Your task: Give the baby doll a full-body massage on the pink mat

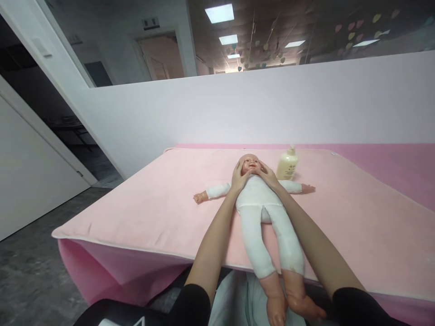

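A baby doll (260, 192) in a white cloth body lies on its back on a pink padded mat (163, 199), its arms spread out to the sides. Its legs point towards me, and the bare feet hang past the mat's front edge. My left hand (239, 178) rests against one side of the doll's face, fingers stretched along the cheek and thumb by the chin. On the other cheek lies my right hand (269, 175), likewise open, its thumb near the chin too. The doll's mouth and eyes show between my hands.
A pale yellow pump bottle (287, 164) stands on the mat just beyond the doll's arm on the right. Behind the mat rises a low white wall (217, 111) with glass above. At the left are a white door (34, 167) and grey floor.
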The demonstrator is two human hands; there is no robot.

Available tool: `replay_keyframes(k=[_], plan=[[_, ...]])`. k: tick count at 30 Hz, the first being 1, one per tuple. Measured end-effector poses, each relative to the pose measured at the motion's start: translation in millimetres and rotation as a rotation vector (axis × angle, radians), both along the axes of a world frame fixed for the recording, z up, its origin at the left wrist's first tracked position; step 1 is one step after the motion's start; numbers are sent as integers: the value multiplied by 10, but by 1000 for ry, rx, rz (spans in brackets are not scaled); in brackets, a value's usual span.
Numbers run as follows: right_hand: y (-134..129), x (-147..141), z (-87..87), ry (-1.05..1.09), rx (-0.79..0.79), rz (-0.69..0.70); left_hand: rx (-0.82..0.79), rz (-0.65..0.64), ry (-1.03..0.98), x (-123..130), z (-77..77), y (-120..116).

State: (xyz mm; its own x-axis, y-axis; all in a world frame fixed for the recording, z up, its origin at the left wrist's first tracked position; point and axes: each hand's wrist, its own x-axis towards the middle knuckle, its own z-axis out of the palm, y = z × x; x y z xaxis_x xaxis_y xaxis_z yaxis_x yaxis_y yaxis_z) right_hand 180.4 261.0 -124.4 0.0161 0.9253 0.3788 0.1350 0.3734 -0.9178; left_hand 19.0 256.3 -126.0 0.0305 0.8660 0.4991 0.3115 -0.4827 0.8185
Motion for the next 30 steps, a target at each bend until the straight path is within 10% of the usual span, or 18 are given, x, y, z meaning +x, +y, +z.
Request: replay_keyframes(k=[8, 12, 17, 23, 30], plan=[[-112, 61, 231, -207, 30, 77, 3, -30, 10, -50, 61, -37], [-198, 236, 656, -491, 32, -15, 41, 24, -163, 14, 400, -194], [-235, 693, 1143, -95, 419, -325, -232, -413, -602, 534, 933, -460], [-126, 1280, 871, -133, 456, -712, -832, -681, -738, 1203, 1049, -395], [-31, 1002, 677, -178, 449, -452, -894, -621, -817, 1428, 1121, -103]])
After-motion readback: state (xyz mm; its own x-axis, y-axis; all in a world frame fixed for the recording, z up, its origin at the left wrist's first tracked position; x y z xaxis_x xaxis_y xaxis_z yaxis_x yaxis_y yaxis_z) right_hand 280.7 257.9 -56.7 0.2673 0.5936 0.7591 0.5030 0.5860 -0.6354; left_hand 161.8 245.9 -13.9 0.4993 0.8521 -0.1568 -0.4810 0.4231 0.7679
